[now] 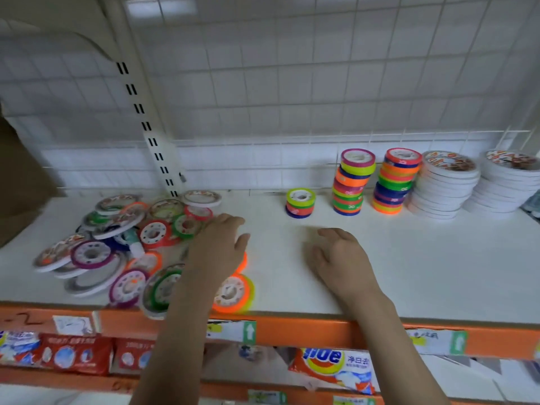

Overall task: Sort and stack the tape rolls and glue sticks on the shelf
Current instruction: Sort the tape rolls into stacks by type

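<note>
now the left hand (217, 247) lies flat, fingers relaxed, on the loose tape rolls (122, 247) heaped at the shelf (409, 273) left front; the right hand (339, 258) hovers loosely curled, holding nothing; stacked rolls (391, 182) stand along the back right.

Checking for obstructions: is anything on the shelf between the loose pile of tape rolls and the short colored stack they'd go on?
Nothing visible. Bare white shelf runs from the loose pile to the short stack; only the left hand lies over the pile's right edge.
</note>
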The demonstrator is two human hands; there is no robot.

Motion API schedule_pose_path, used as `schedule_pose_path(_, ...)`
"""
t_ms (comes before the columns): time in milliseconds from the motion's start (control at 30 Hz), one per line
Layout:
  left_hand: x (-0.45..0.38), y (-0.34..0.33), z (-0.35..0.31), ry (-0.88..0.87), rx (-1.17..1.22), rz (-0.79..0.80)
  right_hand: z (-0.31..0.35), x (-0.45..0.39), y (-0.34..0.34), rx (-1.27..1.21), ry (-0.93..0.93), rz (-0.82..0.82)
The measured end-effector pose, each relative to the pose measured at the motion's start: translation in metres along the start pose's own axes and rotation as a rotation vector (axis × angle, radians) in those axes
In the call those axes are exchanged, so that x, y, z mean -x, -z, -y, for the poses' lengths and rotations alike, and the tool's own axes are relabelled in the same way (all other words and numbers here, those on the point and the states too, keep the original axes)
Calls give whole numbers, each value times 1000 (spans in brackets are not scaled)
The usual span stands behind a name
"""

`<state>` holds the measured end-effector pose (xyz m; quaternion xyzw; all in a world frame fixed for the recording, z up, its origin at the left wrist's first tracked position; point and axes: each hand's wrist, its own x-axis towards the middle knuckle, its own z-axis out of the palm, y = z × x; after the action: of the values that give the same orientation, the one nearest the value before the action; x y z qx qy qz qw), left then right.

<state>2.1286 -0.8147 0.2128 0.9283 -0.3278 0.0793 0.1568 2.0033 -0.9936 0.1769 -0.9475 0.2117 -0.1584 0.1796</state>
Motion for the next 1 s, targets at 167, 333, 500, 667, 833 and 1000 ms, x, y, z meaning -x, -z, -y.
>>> schedule_pose_path(167, -43, 21, 57, -16, -44, 10, 32, -4, -14, 11, -18, -8)
schedule_pose_path(333, -84, 15, 79, -43, -155, 128, 38, 1, -14, 2, -79, -63)
schedule_pose_path(500, -99, 2, 86, -28, -275, 194, 34, 2, -17, 73, -76, -80)
schedule_pose_path(667, -101, -7, 99, -4, -305, 210, 37, -3, -26, 74, -77, -83)
schedule_pose_path(833, -92, 1, 100, -14, -193, 109, 52, -8, -30, 58, -44, -60)
schedule_pose_path(1000, -52, 23, 96, -51, 11, -101, 73, -17, -34, 16, 34, -29)
